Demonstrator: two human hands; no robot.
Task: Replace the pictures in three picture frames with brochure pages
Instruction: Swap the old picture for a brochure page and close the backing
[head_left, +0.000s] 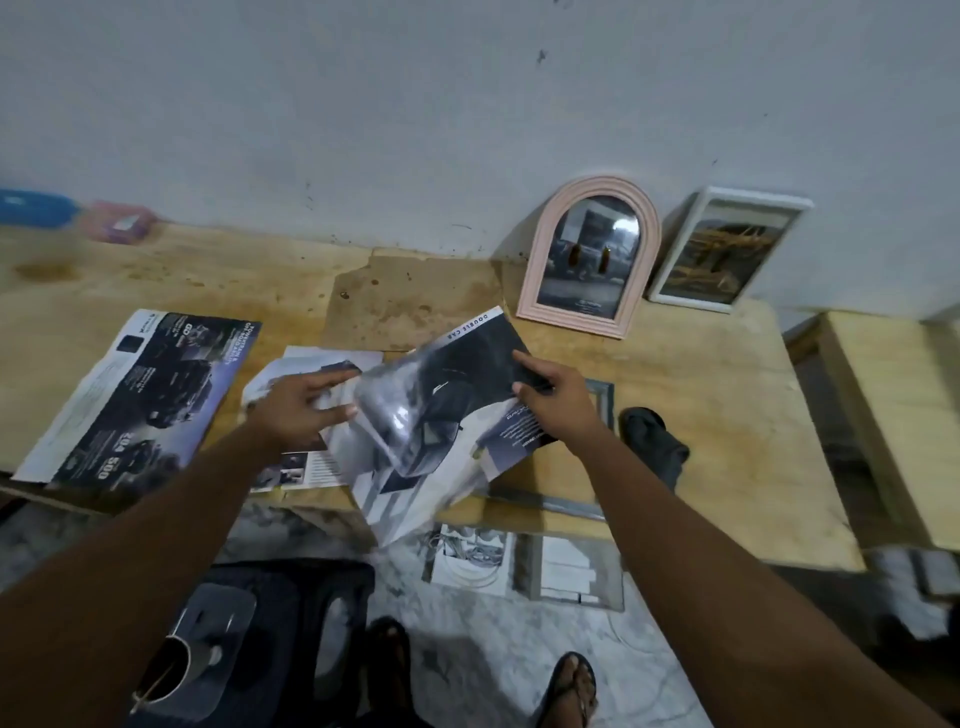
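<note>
A glossy brochure page (431, 415) showing a dark car bends upward above the wooden table (727, 441). My left hand (304, 402) grips its left edge and my right hand (553, 400) pinches its right edge. A grey rectangular picture frame (597, 410) lies flat under the page, mostly hidden. A pink arched frame (589, 254) and a white rectangular frame (722, 249) lean upright on the wall behind. Another open brochure spread (140, 400) lies at the left.
More loose pages (306, 462) lie under my left hand. A dark cloth (654, 441) rests right of the grey frame. On the floor lie a printed picture (470, 553) and a backing board (574, 569); a dark stool (249, 639) stands by my feet.
</note>
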